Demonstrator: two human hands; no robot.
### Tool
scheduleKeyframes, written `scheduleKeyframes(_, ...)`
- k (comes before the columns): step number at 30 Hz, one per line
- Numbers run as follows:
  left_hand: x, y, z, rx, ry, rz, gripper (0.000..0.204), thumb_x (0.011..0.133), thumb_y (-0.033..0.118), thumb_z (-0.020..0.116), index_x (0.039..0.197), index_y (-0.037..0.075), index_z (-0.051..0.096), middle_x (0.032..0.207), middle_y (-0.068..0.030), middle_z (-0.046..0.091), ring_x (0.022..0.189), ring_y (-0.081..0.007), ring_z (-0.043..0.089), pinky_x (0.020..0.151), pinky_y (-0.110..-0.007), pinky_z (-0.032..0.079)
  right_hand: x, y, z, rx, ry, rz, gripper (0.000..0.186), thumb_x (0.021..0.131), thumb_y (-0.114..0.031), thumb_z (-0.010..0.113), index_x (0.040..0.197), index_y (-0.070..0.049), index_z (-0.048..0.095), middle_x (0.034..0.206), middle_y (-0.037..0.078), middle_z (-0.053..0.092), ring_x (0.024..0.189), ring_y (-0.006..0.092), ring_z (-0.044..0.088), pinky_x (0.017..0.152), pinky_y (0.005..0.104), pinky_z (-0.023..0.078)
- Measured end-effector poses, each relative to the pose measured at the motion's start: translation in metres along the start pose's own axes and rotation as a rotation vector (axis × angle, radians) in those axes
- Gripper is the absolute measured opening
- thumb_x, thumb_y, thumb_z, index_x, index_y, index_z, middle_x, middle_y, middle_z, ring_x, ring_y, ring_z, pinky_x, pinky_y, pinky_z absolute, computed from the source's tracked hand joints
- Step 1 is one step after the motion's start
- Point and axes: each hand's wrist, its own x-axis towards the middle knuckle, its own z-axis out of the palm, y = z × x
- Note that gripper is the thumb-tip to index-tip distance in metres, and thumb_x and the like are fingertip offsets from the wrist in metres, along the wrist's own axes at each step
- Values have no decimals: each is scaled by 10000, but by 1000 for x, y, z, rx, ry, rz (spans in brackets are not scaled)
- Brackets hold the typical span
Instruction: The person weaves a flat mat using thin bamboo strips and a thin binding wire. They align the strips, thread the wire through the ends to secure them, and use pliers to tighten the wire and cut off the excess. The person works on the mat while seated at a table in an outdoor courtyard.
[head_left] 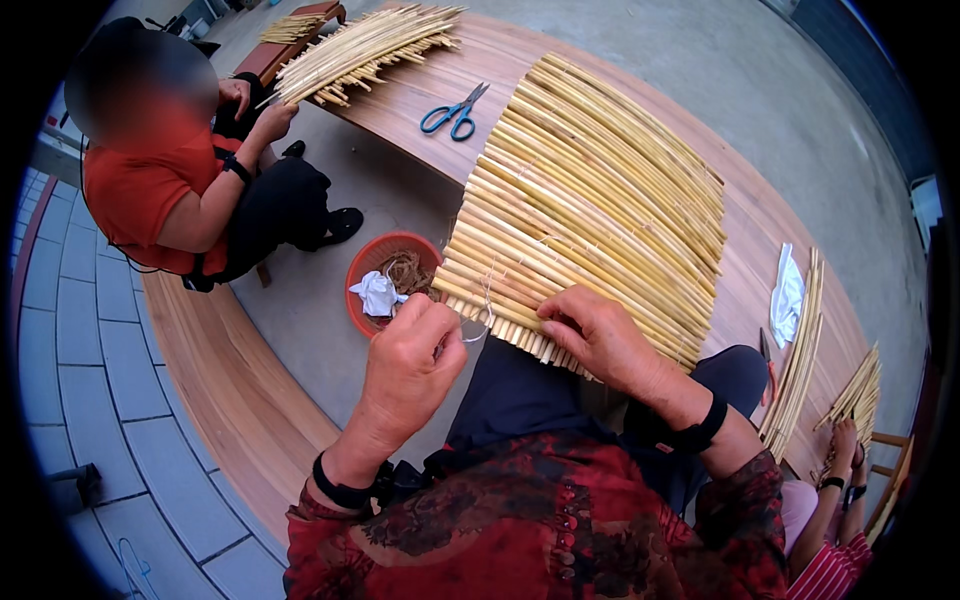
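A mat of straight yellow reed stalks (pixel 610 190), bound side by side with thin string, lies on the table and reaches over its near edge toward my lap. My left hand (pixel 412 362) is closed in a pinch at the mat's near left corner. A pale string (pixel 488 292) runs from those fingers to the stalks. On the near edge of the mat, my right hand (pixel 598 338) is curled, its thumb and fingers gripping the outer stalks. Part of that grip is hidden behind the hand.
Blue-handled scissors (pixel 456 112) lie beyond the mat, near a pile of reeds (pixel 365 50). An orange basket (pixel 395 245) with brown fibre stands below left. A seated person (pixel 170 190) handles reeds at left. Red-handled pliers or shears (pixel 768 365) and loose reeds (pixel 797 350) lie at right.
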Motion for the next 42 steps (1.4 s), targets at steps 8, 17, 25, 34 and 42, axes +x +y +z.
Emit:
scheduleKeyframes(8, -5, -34, 10, -357, -43, -194, 39, 805, -29, 596, 837, -9, 589, 739, -74, 502, 613, -155, 497, 576, -265, 406, 3, 1, -1, 0, 23, -15, 135, 864, -118, 626, 962, -28, 606, 891, 141, 600, 829, 305, 603, 724, 355, 488)
scheduleKeyframes(17, -1, -30, 17, -163, 18, -9, 38, 817, -2, 609, 847, 4, 587, 769, -109, 522, 655, -261, 541, 593, -315, 433, 19, -2, 7, 75, 133, 3, 171, 833, -97, 641, 988, -37, 603, 880, 159, 600, 793, 323, 611, 699, 382, 489)
scheduleKeyframes(25, 1, -21, 10, -104, 35, 5, 55, 805, -9, 604, 835, 27, 577, 779, -118, 523, 676, -295, 561, 597, -351, 451, 28, -5, 9, 125, 153, -46, 197, 820, -86, 655, 1011, -54, 617, 876, 135, 569, 780, 295, 590, 695, 368, 483)
scheduleKeyframes(34, 1, -8, -12, 11, -8, -16, 78, 785, -14, 615, 831, 30, 570, 774, -114, 516, 658, -299, 557, 582, -359, 451, 26, -9, 11, 37, 137, -89, 103, 827, -98, 649, 921, -60, 626, 849, 130, 582, 799, 316, 587, 692, 376, 479)
scheduleKeyframes(42, 9, -2, -11, 80, -85, 32, 94, 771, -2, 603, 797, 29, 519, 758, -123, 490, 678, -335, 563, 575, -409, 452, 29, -8, 8, 15, 128, -65, 89, 839, -104, 635, 914, -57, 624, 862, 134, 590, 818, 324, 596, 705, 379, 483)
